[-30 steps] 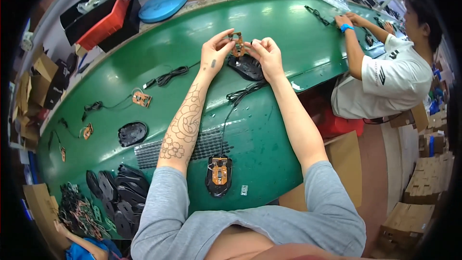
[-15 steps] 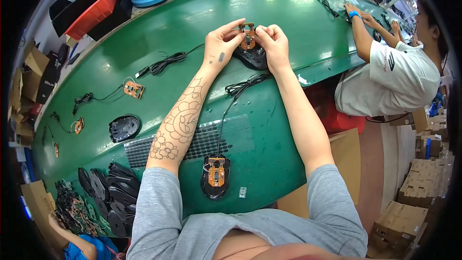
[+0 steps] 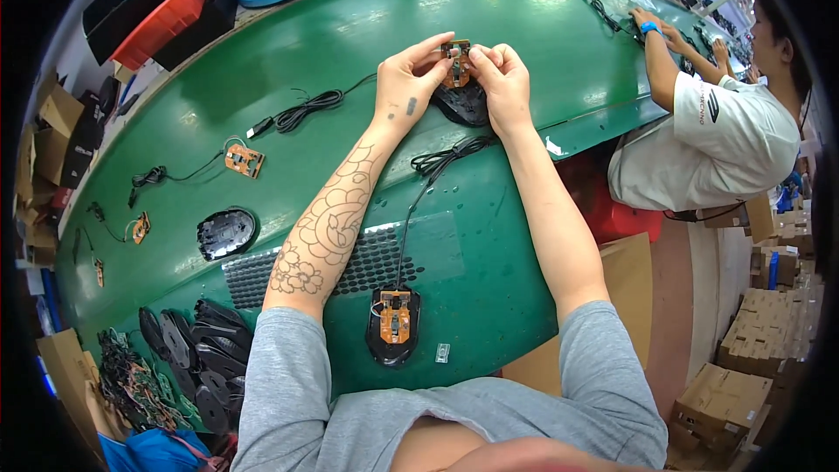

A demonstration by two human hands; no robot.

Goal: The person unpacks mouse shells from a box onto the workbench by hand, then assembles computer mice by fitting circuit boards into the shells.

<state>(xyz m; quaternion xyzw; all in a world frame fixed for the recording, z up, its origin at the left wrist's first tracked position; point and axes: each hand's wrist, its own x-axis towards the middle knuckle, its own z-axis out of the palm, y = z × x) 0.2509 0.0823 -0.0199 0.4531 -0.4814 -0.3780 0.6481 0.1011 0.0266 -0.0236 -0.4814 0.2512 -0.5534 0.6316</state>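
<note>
Above the far table edge, left hand (image 3: 411, 79) and right hand (image 3: 498, 79) pinch one small orange board (image 3: 456, 64) between closed fingertips, over a black shell (image 3: 461, 103). Bare green table (image 3: 542, 26) spreads beyond; cable (image 3: 306, 111) lies left.

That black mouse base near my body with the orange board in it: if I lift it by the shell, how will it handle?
The mouse base is a small open shell, so probably light and rigid. Its orange board may only sit loose inside and could drop out if tilted. The black cable trails away up the green table, likely floppy and dragging.
</note>
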